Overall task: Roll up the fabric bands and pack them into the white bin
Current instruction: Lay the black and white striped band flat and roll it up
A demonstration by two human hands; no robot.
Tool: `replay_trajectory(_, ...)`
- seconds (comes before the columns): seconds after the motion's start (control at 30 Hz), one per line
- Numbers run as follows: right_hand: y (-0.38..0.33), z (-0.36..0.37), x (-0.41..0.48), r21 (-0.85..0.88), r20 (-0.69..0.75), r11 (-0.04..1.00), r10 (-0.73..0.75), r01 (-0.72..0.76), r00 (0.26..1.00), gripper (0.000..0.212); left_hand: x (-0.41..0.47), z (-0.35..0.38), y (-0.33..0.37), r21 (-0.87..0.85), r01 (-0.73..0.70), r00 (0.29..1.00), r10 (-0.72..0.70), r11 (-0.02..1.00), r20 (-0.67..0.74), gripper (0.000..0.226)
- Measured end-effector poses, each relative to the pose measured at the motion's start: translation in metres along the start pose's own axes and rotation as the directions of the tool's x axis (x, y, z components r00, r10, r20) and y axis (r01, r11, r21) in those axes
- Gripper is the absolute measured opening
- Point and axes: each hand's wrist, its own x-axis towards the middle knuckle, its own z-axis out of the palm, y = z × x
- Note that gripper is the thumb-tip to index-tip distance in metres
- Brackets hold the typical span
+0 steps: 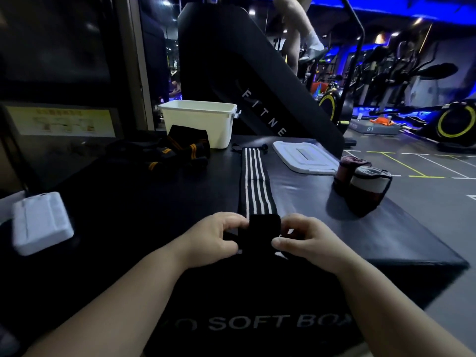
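Note:
A black band with white stripes (255,184) lies stretched out along the black soft box (386,228), running away from me. Its near end is folded into a small black roll (264,229). My left hand (216,237) pinches the roll's left side and my right hand (306,238) pinches its right side. The white bin (201,122) stands at the far side of the box, and I cannot see into it. In front of the bin lies a loose heap of black bands with orange stripes (177,150). Two rolled bands (360,184) stand at the right edge.
The bin's white lid (305,157) lies flat to the right of the striped band. A white rectangular object (41,222) sits on the left. A black fitness machine (257,73) rises behind the box. Gym floor with exercise bikes spreads to the right.

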Motion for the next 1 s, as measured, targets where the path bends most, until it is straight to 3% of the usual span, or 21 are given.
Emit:
replay_trajectory(0.07, -0.002, 0.005, -0.003, -0.004, -0.013, 1.000, -0.013, 0.013, 1.000, 0.031, -0.002, 0.005, -0.001, -0.019, -0.009, 0.999, 0.008, 1.000, -0.054, 0.033)
replay_trajectory(0.17, -0.004, 0.017, -0.007, -0.011, -0.066, 1.000, -0.026, 0.025, 0.998, 0.014, -0.002, 0.014, -0.001, -0.033, 0.019, 0.991, -0.023, 0.999, -0.132, 0.024)
replay_trajectory(0.23, -0.003, 0.023, -0.008, -0.018, -0.117, 1.000, -0.021, 0.019, 0.993, 0.014, -0.002, 0.019, 0.000, -0.086, 0.032, 0.982, -0.047, 0.996, -0.184, 0.020)
replay_trajectory(0.4, -0.001, 0.022, -0.010, -0.048, -0.129, 0.998, -0.054, 0.048, 0.990, 0.021, -0.005, 0.022, 0.002, -0.157, 0.035, 0.980, -0.065, 0.987, -0.187, 0.012)
replay_trajectory(0.6, 0.003, 0.022, -0.012, -0.079, -0.102, 0.987, -0.145, 0.137, 0.984, 0.026, -0.003, 0.021, -0.001, -0.038, -0.001, 0.983, -0.006, 0.999, -0.183, 0.017)
replay_trajectory(0.7, 0.001, 0.024, -0.013, 0.052, -0.124, 0.993, -0.095, 0.103, 0.988, 0.006, -0.002, 0.021, -0.004, -0.004, -0.009, 0.987, 0.008, 1.000, -0.159, 0.020)
replay_trajectory(0.8, 0.004, 0.026, -0.013, 0.174, -0.132, 0.980, -0.075, 0.097, 0.988, 0.014, -0.001, 0.022, -0.006, -0.002, 0.006, 0.987, -0.006, 1.000, -0.163, 0.023)
replay_trajectory(1.0, 0.004, 0.027, -0.015, 0.192, -0.121, 0.977, -0.071, 0.094, 0.990, 0.024, 0.001, 0.024, -0.007, -0.028, 0.043, 0.983, -0.047, 0.999, -0.178, 0.029)
